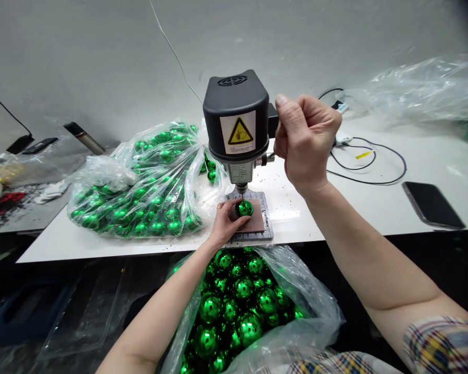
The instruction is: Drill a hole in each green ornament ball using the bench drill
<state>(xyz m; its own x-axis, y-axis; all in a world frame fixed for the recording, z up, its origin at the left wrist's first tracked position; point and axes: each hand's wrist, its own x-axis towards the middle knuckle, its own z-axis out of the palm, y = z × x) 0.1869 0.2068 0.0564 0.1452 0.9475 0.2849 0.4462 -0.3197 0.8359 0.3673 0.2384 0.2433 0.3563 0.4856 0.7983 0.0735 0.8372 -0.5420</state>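
My left hand [225,224] holds a shiny green ball [244,208] between thumb and fingers. Under the ball lies a brown pad [257,223] on the grey metal base [268,228] of a small bench drill press. The drill's black motor housing [236,119] bears a yellow warning label and stands above the ball. Its chuck [241,187] points down, with a thin bit right at the top of the ball. Up at the right of the housing, my right hand [308,137] is closed round the drill press lever, most of which the fingers hide.
A clear bag of green balls [140,202] lies left on the white table [296,218]. Below the table edge, an open bag [315,311] holds several more. A phone [432,205], a black cable [390,182] and plastic sheeting [421,91] are on the right.
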